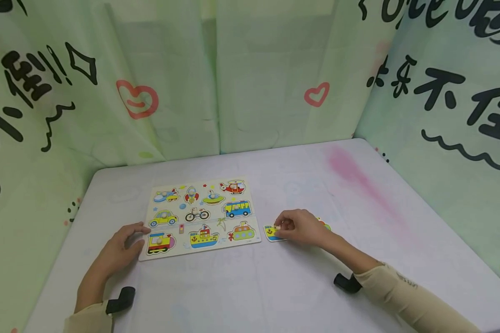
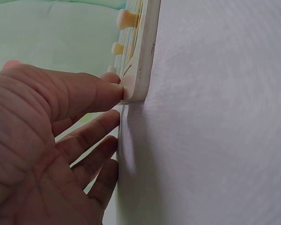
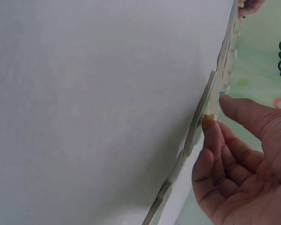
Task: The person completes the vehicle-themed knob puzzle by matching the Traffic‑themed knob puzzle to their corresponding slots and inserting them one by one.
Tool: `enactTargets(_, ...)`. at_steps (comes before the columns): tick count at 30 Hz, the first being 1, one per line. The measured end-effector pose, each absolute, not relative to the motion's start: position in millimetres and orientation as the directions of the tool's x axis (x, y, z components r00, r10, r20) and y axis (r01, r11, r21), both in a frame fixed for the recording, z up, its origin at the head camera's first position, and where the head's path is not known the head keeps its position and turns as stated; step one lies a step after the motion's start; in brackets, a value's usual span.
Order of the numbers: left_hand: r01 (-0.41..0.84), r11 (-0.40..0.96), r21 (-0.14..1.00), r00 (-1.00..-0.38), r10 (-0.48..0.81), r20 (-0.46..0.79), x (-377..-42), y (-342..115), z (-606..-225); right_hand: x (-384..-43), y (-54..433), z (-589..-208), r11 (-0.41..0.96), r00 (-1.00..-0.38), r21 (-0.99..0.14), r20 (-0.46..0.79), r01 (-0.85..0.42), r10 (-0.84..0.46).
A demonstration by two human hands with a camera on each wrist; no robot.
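Note:
A white wooden puzzle board [image 1: 222,217] with colourful vehicles lies left of the middle of the table. At its left edge is my left hand [image 1: 117,249]; thumb and forefinger touch the board's corner, and the other fingers stretch loosely out in the left wrist view. My right hand [image 1: 302,227] is over a blue-and-yellow boat piece [image 1: 270,232] lying just right of the board. In the right wrist view, bent fingertips meet the piece's small yellow knob [image 3: 208,117], while the thumb stands a little apart from it. The hand covers part of this piece in the head view.
Another puzzle piece [image 1: 326,224], coloured red, yellow and green, lies partly hidden behind the right hand. Small round knobs [image 2: 126,19] stick up from the board. A white cloth [image 1: 216,291] covers the table, with a printed curtain [image 1: 250,111] around its back and sides.

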State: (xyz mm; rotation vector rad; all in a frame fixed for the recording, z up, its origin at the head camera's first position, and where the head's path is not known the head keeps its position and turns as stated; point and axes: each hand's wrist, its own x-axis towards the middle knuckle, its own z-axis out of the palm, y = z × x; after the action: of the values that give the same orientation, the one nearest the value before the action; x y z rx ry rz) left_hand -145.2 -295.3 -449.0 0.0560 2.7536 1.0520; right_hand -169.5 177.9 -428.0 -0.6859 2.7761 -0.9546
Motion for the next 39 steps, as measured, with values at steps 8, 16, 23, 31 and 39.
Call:
enactTargets(8,-0.022,0.741,0.671,-0.981,0.112,-0.157,-145.1,-295.7,-451.3,-175.6,176.6,-425.9,0.724,-0.891,-0.591,-0.018,-0.357,-0.454)
enactTargets(16,-0.007,0.749,0.662,-0.982,0.12,-0.146,-145.3,-297.6,-451.8,-176.9,173.0,-424.4,0.742,-0.889,-0.569,-0.041,-0.354,-0.456)
enactTargets(23,-0.046,0.761,0.648,-0.98,0.091,-0.176,-146.6,-296.9,-451.7,-177.0,173.6,-425.4,0.736,-0.889,-0.576,-0.036,-0.356,-0.457)
enactTargets(31,-0.047,0.757,0.652,-0.98,0.091,-0.176,-144.9,-296.5,-453.0,-176.4,175.6,-429.8,0.728,-0.895,-0.591,-0.02,-0.348,-0.445)
enactTargets(39,-0.028,0.755,0.655,-0.981,0.104,-0.161,-145.3,-298.2,-452.5,-175.9,175.3,-428.4,0.703,-0.922,-0.643,0.014,-0.305,-0.388)
